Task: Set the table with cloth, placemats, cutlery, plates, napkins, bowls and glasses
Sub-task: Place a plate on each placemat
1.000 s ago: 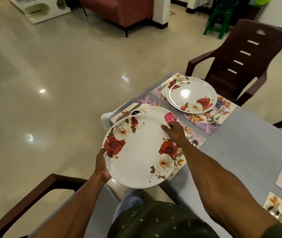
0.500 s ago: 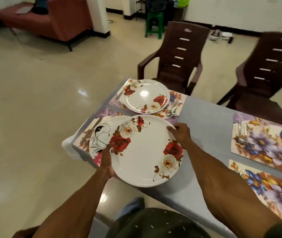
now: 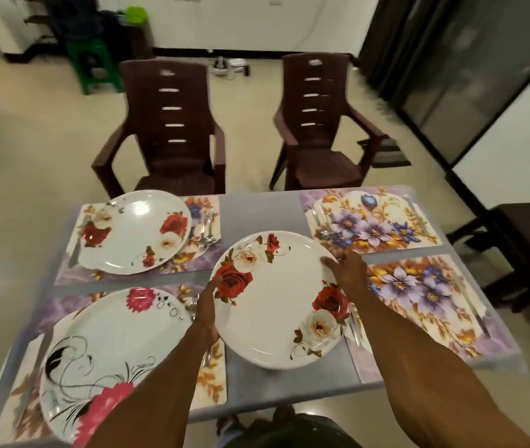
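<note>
I hold a white plate with red and white roses [image 3: 278, 299] over the middle of the grey table [image 3: 257, 211]. My left hand [image 3: 207, 302] grips its left rim and my right hand [image 3: 347, 273] grips its far right rim. A second rose plate [image 3: 134, 232] lies on the far left placemat [image 3: 199, 253]. A plate with pink flowers and black swirls [image 3: 111, 347] lies on the near left placemat [image 3: 212, 379]. The two floral placemats on the right, far [image 3: 373, 221] and near [image 3: 428, 302], carry only cutlery.
Two brown plastic chairs [image 3: 166, 134] [image 3: 318, 124] stand at the table's far side. A dark stool or chair [image 3: 528, 253] is off the right edge. A green stool [image 3: 92, 66] stands far back left. Spoons [image 3: 207, 231] lie beside the far left plate.
My view has swung right from the table's left side to face it square. The held plate has moved right, off the near left placemat, where the pink-flower plate now shows uncovered.
</note>
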